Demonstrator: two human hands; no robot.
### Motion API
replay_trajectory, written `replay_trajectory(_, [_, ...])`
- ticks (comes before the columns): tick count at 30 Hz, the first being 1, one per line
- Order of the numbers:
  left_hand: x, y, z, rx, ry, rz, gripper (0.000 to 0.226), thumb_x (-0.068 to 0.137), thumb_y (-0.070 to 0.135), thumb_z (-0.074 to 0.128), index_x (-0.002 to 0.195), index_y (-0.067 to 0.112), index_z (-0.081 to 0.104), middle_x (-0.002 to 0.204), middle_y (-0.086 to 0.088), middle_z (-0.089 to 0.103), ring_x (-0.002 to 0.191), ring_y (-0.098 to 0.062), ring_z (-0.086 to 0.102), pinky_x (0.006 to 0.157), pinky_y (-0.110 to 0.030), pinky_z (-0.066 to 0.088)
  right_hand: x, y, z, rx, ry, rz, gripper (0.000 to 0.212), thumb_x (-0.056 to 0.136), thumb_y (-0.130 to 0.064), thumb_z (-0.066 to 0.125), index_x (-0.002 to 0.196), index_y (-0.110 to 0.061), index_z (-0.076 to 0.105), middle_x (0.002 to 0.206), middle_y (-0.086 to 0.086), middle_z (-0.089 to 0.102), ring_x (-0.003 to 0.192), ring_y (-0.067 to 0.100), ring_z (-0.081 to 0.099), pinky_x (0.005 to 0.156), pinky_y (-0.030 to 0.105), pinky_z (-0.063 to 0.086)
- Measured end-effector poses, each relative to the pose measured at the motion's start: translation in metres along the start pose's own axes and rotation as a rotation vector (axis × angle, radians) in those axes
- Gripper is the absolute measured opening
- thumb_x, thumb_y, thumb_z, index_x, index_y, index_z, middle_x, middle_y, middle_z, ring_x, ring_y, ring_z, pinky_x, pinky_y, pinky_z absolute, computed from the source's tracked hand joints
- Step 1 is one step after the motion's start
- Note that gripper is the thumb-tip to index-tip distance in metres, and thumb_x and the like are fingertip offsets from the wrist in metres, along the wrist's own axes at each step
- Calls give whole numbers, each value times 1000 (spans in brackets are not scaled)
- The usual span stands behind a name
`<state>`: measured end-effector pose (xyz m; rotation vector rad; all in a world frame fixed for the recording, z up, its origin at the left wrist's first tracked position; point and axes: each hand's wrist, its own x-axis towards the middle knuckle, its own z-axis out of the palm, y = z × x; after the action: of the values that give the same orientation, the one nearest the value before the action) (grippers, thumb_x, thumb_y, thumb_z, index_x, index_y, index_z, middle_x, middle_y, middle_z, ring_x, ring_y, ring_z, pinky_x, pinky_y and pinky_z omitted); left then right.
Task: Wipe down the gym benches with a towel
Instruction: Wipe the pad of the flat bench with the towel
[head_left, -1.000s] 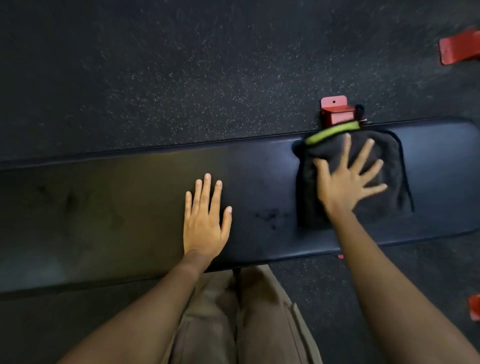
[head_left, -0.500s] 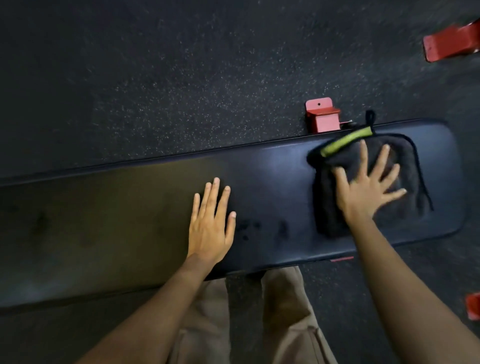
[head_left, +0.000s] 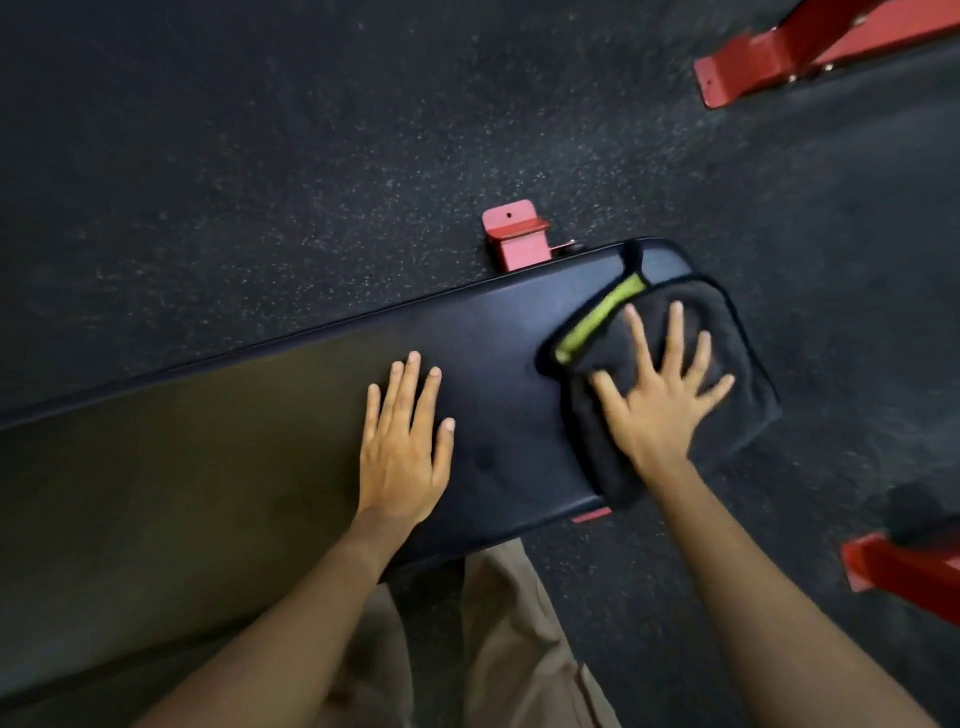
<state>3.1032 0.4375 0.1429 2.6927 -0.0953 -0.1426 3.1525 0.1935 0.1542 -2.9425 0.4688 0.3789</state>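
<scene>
Pressing flat on the long black padded table (head_left: 260, 467), the left hand (head_left: 402, 457) lies palm down, fingers together, gripping nothing. Right of it, at the table's right end, the right hand (head_left: 660, 410) is spread wide, palm down on the dark folded towel with a lime-green strip (head_left: 737, 353), not closed around it. Beyond the table's far edge sits a red metal bracket (head_left: 514, 236).
</scene>
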Motion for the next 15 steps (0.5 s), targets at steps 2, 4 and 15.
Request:
replay_trajectory(2, [10,17,9,9,18,-12,50,96,28,37,139,3,42,149,-18,32,140,-27,20,115,-40,8,31,-24,-4,-6,-22,5,82,72,-72,20,150,-47,10,163,-1,-3,146,41,0,105,74,0])
replay_trajectory(4, [17,28,15,12,46,-44,50,96,28,37,139,3,41,149,-18,32,140,-27,20,115,-39,7,32,-27,-2,-54,-34,-243,80,77,-72,26,150,-46,12,163,-1,0,146,42,0,104,73,-3])
replay_trajectory(15, [28,55,40,146,-1,-98,56,94,34,34,141,3,36,151,-20,27,140,-31,18,114,-41,6,14,46,-3,74,-1,119,85,73,-77,36,149,-47,14,161,4,10,142,41,17,105,68,16])
